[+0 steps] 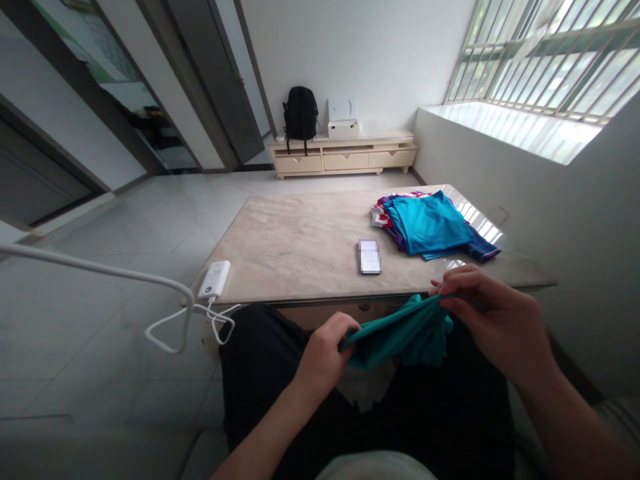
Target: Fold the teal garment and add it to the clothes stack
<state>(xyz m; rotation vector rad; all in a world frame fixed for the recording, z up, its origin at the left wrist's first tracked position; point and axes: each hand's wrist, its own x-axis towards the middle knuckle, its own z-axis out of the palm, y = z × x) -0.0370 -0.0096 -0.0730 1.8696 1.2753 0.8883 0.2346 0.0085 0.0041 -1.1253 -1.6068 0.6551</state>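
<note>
The person is sitting at the near edge of a marble-topped table (300, 240), holding a teal garment (400, 333) bunched over the lap, just below that edge. The left hand (325, 353) is closing around one end of the cloth, fingers curled over it in a firm fist-like grip. The right hand (493, 317) is pinching the other end between thumb and fingertips, with the cloth hanging slack and crumpled between the two hands.

On the table, toward the far right corner, a pile of folded clothes (430, 223) is lying with a blue shirt on top. A phone (369, 257) is resting flat near the middle of the right half, well apart from the pile. A white power bank (215, 279) is sitting at the near left corner, its cable (220, 320) looping off the edge.

To handle the garment well from this hold, it seems wise to be spreading the hands apart until the cloth is pulling taut, finding a seam or hem with each hand rather than gripping a bunched wad, and keeping the fabric clear of the phone if it is being laid on the tabletop.
</note>
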